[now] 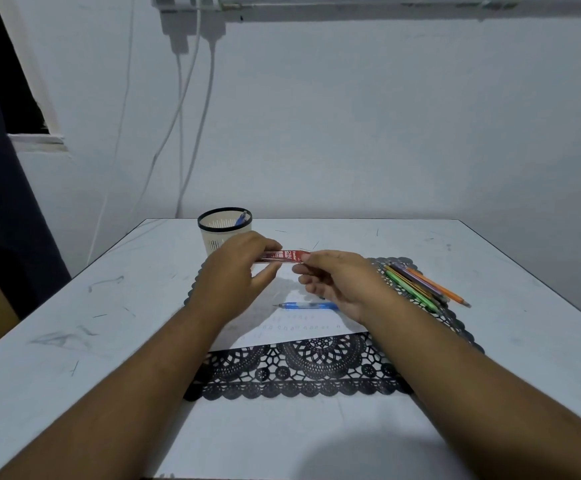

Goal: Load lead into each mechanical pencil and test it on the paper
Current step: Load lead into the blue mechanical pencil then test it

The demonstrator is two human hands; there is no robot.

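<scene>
Here, left hand (239, 263) and right hand (334, 277) pinch opposite ends of the red lead case (284, 256), fingers curled, above the paper (282, 336) mid-surface. Blue pencil (308, 305) lies below. Step: opening the case. Next: draw out one lead.

A black lace-patterned placemat (316, 372) lies on the white scuffed table (74, 306). On the placemat lies a white sheet of paper (282, 332), and on the paper a blue mechanical pencil (308, 305) lies crosswise. To the right, a cluster of coloured mechanical pencils (420, 284) rests on the placemat's right part. Behind the placemat's left corner stands a cream slotted pen cup with a black rim (224, 230), with a blue pen (241, 218) in it. Above the paper, a red flat lead case (285, 256) is held between the left hand (237, 271) and the right hand (337, 278).
</scene>
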